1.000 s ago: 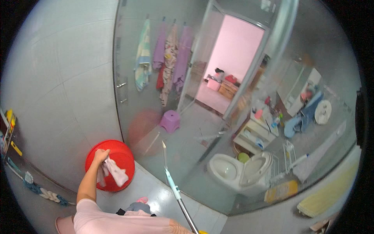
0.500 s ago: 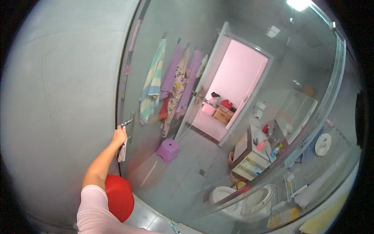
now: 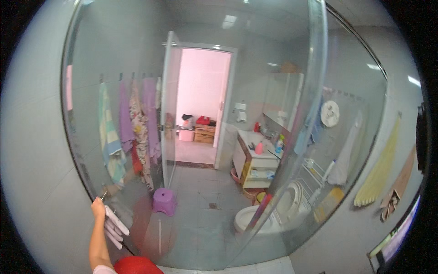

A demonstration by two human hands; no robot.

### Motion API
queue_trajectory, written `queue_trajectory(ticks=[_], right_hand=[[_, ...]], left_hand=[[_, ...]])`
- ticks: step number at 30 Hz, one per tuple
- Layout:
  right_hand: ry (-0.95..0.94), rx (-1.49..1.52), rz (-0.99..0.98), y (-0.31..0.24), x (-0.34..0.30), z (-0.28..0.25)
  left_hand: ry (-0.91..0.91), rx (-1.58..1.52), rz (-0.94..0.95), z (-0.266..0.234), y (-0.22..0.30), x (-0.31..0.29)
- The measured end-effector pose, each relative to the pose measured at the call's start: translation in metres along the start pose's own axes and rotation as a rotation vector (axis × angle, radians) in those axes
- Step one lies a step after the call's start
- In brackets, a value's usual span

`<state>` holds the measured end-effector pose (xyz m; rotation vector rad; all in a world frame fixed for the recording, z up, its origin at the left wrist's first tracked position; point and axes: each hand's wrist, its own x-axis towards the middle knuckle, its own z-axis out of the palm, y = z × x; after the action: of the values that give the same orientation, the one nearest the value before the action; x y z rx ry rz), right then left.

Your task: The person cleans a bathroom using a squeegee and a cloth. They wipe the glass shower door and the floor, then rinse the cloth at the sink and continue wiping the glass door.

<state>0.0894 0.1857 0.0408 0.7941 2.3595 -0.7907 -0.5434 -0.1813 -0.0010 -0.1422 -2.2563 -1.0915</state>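
1. Head view: the left hand (image 3: 98,208) has its fingers closed on a pale cloth (image 3: 116,223), beside the metal door handle (image 3: 104,196); touching, I cannot tell.
2. The cloth hangs before the glass panel (image 3: 191,249), near a red tub (image 3: 138,266).

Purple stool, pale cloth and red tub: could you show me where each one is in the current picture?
Purple stool (image 3: 164,203): head view, on its side below the seat.
Pale cloth (image 3: 116,221): head view, on its hanging folds.
Red tub (image 3: 138,266): head view, on its visible upper part.
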Motion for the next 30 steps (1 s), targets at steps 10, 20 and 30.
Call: queue_trajectory(ticks=[10,20,30], right_hand=[[-0.088,-0.034,0.101,0.1,-0.009,0.094],[0.026,0.061,0.169,0.144,-0.043,0.127],[0.103,0.106,0.193,0.177,-0.058,0.128]], left_hand=[[-0.185,0.044,0.106,0.011,0.047,-0.048],[-0.462,-0.149,0.091,0.033,0.146,-0.132],[-0.9,-0.489,-0.241,0.045,0.271,-0.225]])
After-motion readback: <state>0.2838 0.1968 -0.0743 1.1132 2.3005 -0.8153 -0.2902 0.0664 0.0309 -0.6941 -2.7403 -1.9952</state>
